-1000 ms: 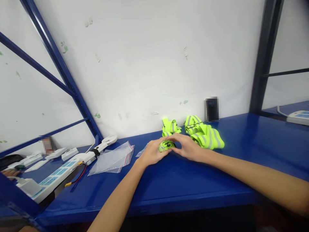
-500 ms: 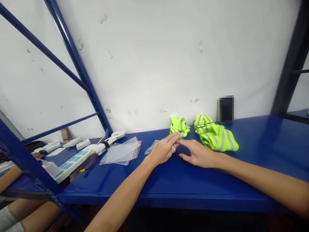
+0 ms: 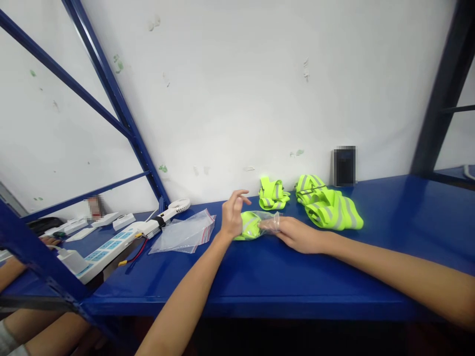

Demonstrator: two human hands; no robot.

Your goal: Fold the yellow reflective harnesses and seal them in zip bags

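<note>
A clear plastic bag (image 3: pixel 267 216) lies on the blue table with a folded neon-yellow reflective strap bundle (image 3: pixel 250 226) inside it. My right hand (image 3: pixel 302 235) is at the bag's right end, its fingers reaching through the mouth and its thumb low by the rim. At the left end my left hand (image 3: pixel 233 215) is raised on its side, fingers bent and apart, its palm edge against the bag. Behind the bag sits a small neon-yellow strap bundle (image 3: pixel 273 194). Larger neon-yellow bundles with grey stripes (image 3: pixel 334 210) lie beyond my right hand.
Flat zip bags (image 3: pixel 181 235) lie left of my left hand. Beside them are a white handheld fan (image 3: pixel 178 205), a power strip (image 3: pixel 111 247) and a red-black cable (image 3: pixel 139 252). A blurred dark box (image 3: pixel 344 166) stands by the wall. Another person's arm (image 3: pixel 15 269) shows beyond the blue post (image 3: pixel 44 257).
My left hand has moved left and lifted its fingers, uncovering the bag and the yellow bundle in it. My right hand has moved slightly left, its fingers now inside the bag's mouth.
</note>
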